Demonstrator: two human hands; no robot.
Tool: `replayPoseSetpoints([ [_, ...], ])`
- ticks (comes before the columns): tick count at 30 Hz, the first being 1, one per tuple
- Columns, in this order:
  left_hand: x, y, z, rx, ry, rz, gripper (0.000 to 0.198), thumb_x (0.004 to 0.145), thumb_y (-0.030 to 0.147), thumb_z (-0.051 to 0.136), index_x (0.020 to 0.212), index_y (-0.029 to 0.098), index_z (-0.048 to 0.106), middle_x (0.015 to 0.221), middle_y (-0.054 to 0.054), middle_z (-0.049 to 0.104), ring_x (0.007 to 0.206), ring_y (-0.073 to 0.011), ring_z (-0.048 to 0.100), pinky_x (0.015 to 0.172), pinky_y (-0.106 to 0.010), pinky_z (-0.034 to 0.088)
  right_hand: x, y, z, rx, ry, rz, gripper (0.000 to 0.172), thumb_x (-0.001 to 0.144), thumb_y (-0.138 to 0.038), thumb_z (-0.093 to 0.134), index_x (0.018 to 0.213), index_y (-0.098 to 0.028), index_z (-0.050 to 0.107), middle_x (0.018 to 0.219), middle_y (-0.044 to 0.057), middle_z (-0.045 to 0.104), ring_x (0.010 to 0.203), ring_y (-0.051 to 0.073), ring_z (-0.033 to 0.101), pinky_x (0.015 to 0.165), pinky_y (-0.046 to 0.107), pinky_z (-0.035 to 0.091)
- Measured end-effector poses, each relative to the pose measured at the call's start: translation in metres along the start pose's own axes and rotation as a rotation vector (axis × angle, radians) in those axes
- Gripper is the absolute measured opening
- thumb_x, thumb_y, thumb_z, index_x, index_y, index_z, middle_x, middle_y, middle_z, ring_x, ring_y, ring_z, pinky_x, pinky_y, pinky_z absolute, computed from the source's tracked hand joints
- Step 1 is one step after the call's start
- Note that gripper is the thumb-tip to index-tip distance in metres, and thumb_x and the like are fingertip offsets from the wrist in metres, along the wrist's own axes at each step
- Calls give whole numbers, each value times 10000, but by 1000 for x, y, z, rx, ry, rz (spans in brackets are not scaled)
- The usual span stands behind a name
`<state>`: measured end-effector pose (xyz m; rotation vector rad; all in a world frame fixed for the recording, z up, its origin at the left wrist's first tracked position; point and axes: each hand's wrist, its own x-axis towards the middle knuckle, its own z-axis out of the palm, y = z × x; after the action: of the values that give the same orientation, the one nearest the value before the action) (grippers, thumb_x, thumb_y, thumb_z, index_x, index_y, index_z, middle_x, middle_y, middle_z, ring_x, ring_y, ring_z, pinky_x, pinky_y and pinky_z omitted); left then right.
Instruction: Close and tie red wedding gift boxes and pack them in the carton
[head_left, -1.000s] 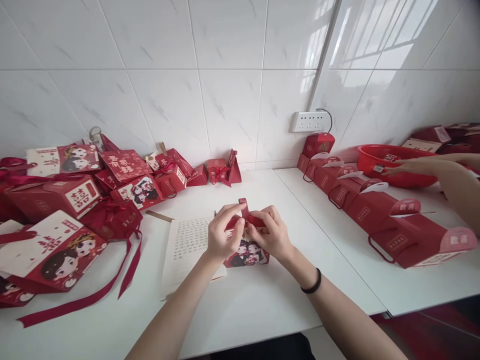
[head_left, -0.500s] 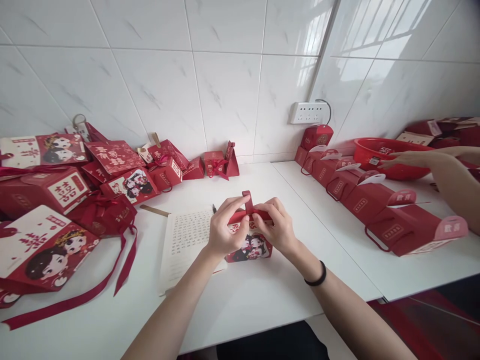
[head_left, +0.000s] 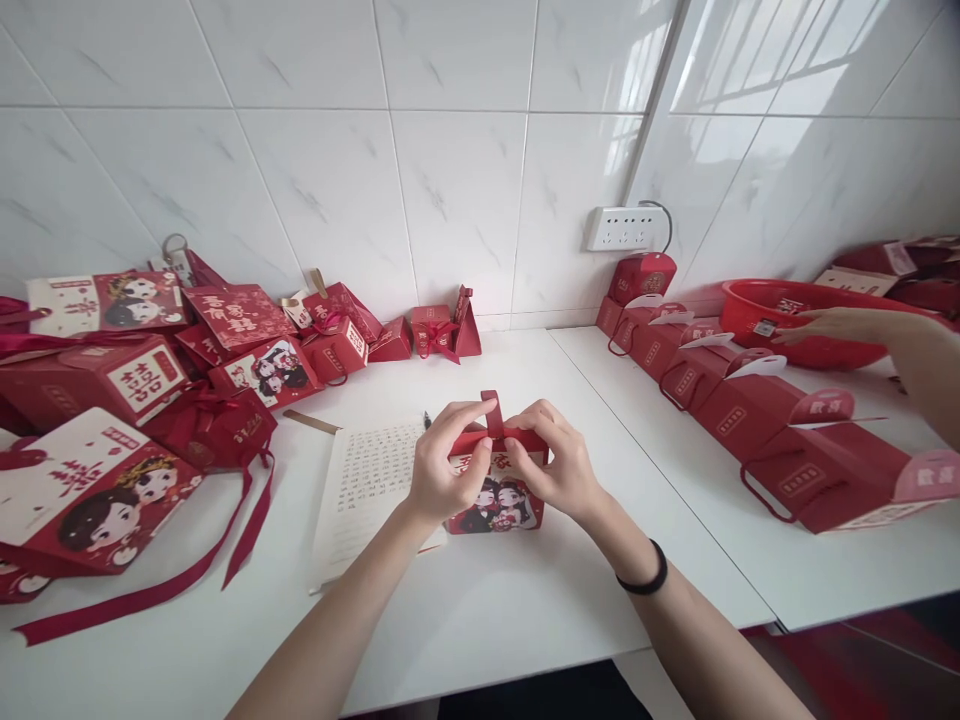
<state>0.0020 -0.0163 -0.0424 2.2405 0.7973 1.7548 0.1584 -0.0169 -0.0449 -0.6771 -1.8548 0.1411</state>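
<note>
A small red gift box (head_left: 499,505) with a cartoon couple on its front stands upright on the white table (head_left: 525,610). Both hands meet at its top, around a narrow red ribbon strap (head_left: 490,412) that sticks up in the middle. My left hand (head_left: 452,462) pinches the top edge and the strap from the left, fingers bent. From the right, my right hand (head_left: 556,455) grips the top edge between thumb and fingers. The fingers partly cover the box's upper part. An open notebook (head_left: 367,490) with handwriting lies just left of the box, with a pen (head_left: 427,420) by it.
Piled at left are several red boxes (head_left: 142,380) with a loose ribbon (head_left: 150,603) trailing forward. A row of red handled boxes (head_left: 810,465) runs along the right. Behind it, another person's hand (head_left: 847,325) reaches over a red basin (head_left: 817,350). A power strip (head_left: 627,229) hangs on the wall.
The view has shifted slightly. My hands stay at the box top, with the fingers a little farther apart and more of its front showing. The other person's hand remains over the basin.
</note>
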Motion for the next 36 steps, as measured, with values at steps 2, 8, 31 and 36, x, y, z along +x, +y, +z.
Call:
replayPoseSetpoints([
  [2,1,1,-1,-2,-14,-7,328,800,92,509,1107,184,577,971,-54,609,789,-130,603,705,-266,533,1,-1,0,60,4,30,63,844,-155,514,872,-208,535,780,26,547,729,160,527,646,297,467],
  [8,0,2,-3,-23,-40,-78,326,793,108,517,1105,186,572,823,-14,606,752,-126,593,696,-255,523,-2,-4,1,262,-39,299,49,839,-197,521,810,-200,560,754,3,602,639,125,561,562,237,457],
  [31,-7,1,5,-274,22,-334,317,752,130,537,1034,212,416,830,-10,616,777,-143,616,683,-280,513,1,-12,0,292,-4,450,80,806,-230,537,793,-186,602,716,-8,602,599,115,554,530,218,448],
  [36,-8,0,5,-265,17,-272,322,761,139,555,1047,211,427,839,-10,618,788,-138,616,702,-278,520,-1,-10,0,262,-14,352,103,827,-230,518,829,-194,615,743,2,589,628,123,554,547,233,452],
])
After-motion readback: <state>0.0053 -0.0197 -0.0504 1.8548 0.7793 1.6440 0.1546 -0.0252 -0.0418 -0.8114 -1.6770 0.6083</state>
